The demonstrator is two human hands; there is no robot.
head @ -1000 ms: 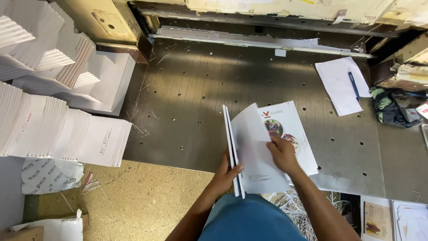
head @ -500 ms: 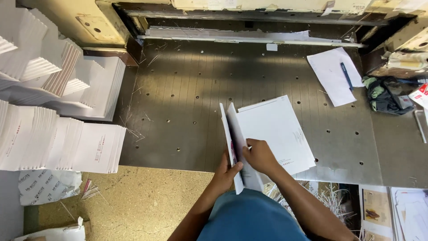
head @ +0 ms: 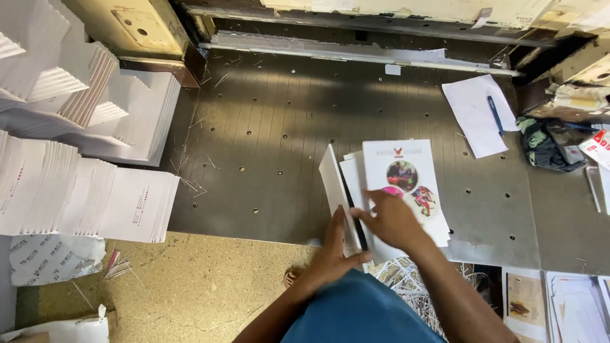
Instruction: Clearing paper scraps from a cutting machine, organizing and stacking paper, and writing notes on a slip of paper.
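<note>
Printed booklets [head: 406, 184]: cover now facing up, blank side showing a moment ago. Left hand [head: 337, 244] is gripping the upright stack's near edge; right hand [head: 391, 219] is pressing flat, fingers spread, on the steel counter [head: 267, 140].

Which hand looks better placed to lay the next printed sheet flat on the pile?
Probably the right hand: it rests on the printed sheets lying flat on the metal table. The left hand is busy gripping the upright bundle.
</note>
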